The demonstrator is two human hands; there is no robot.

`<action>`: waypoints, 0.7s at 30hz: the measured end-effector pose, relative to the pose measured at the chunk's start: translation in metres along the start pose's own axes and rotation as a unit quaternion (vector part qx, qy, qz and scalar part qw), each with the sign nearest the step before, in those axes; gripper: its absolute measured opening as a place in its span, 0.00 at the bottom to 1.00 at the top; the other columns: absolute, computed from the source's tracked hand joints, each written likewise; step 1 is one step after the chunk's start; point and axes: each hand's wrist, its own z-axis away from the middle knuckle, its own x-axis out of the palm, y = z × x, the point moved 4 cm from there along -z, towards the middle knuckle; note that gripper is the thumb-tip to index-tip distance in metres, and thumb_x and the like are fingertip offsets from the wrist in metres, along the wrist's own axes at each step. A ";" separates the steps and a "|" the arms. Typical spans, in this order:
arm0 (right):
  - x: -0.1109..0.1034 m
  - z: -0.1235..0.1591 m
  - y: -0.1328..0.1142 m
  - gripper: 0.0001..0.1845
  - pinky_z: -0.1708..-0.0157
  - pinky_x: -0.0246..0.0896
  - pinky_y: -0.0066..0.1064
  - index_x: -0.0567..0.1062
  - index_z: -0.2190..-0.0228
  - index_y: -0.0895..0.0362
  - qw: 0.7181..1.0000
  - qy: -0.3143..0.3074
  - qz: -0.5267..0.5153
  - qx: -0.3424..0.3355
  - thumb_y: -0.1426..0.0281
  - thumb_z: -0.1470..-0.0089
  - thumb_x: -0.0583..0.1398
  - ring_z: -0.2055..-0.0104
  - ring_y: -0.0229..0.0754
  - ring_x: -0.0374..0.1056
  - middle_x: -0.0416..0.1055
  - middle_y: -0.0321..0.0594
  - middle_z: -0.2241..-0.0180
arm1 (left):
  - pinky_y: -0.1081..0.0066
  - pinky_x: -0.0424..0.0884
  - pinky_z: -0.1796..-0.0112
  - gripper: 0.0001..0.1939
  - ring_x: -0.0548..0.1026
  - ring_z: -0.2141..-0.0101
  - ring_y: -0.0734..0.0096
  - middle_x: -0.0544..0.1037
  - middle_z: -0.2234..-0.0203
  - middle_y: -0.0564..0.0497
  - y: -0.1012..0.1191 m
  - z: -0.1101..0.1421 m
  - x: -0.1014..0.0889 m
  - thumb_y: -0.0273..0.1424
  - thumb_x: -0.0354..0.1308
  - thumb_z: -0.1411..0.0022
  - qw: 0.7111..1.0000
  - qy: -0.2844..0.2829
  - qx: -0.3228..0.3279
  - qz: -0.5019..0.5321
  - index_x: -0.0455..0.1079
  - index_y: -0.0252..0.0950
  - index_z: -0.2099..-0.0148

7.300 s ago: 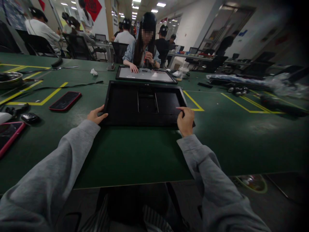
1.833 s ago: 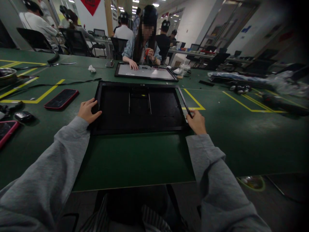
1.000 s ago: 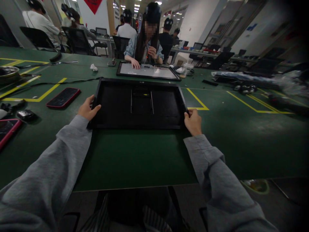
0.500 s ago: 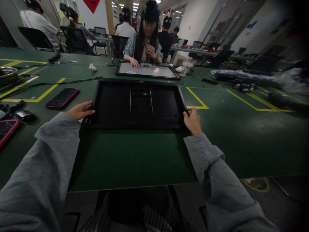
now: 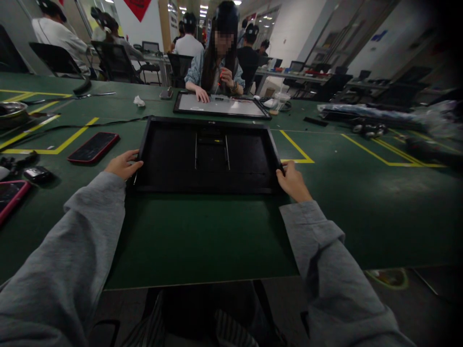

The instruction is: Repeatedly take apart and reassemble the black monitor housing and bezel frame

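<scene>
A wide black monitor back cover (image 5: 170,166), shaped like a shallow tray, lies on the green table in front of me. Two thin metal strips run down its inside on either side of a recess near the far rim. My left hand (image 5: 125,165) grips the left edge, thumb on top and fingers around the outside. At the opposite short edge, my right hand (image 5: 292,181) is closed on the rim, with its fingertips partly hidden.
Across the green table (image 5: 202,241), a co-worker (image 5: 215,67) holds a screwdriver over a grey display panel (image 5: 231,106). Left of me lie a phone (image 5: 94,147), a second phone (image 5: 10,197) and a black cable. Plastic-wrapped parts (image 5: 376,114) lie at the right.
My left hand has shifted slightly up and inward along the cover's left edge. The cover itself lies almost exactly as before.
</scene>
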 end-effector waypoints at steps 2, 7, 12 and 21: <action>-0.001 0.000 -0.002 0.22 0.56 0.65 0.49 0.68 0.50 0.58 1.000 -0.003 0.012 0.004 0.62 0.44 0.55 0.61 0.58 0.72 0.74 0.50 0.66 | 0.54 0.73 0.51 0.34 0.80 0.56 0.53 0.80 0.52 0.41 0.004 0.002 0.000 0.46 0.59 0.45 0.999 0.003 -0.022 -0.043 0.68 0.39 0.37; -0.003 0.001 -0.007 0.22 0.54 0.64 0.51 0.66 0.49 0.61 1.000 -0.007 0.024 -0.001 0.64 0.42 0.52 0.58 0.61 0.72 0.74 0.56 0.62 | 0.54 0.72 0.50 0.33 0.80 0.56 0.52 0.80 0.52 0.41 0.009 0.003 0.004 0.45 0.56 0.42 0.995 0.018 -0.013 -0.100 0.67 0.38 0.37; -0.001 0.002 -0.008 0.21 0.52 0.63 0.52 0.66 0.49 0.61 1.000 -0.006 0.026 0.000 0.65 0.42 0.51 0.56 0.62 0.72 0.74 0.58 0.59 | 0.54 0.72 0.51 0.32 0.79 0.56 0.52 0.80 0.53 0.43 0.005 0.002 0.007 0.44 0.56 0.42 0.992 0.029 -0.004 -0.124 0.66 0.40 0.37; 0.004 0.002 -0.005 0.21 0.50 0.63 0.51 0.67 0.51 0.58 1.000 0.023 -0.014 0.009 0.60 0.40 0.52 0.54 0.59 0.70 0.74 0.55 0.58 | 0.48 0.68 0.47 0.30 0.75 0.48 0.43 0.78 0.51 0.41 0.022 0.009 0.001 0.42 0.53 0.39 0.988 0.047 -0.006 -0.148 0.65 0.38 0.37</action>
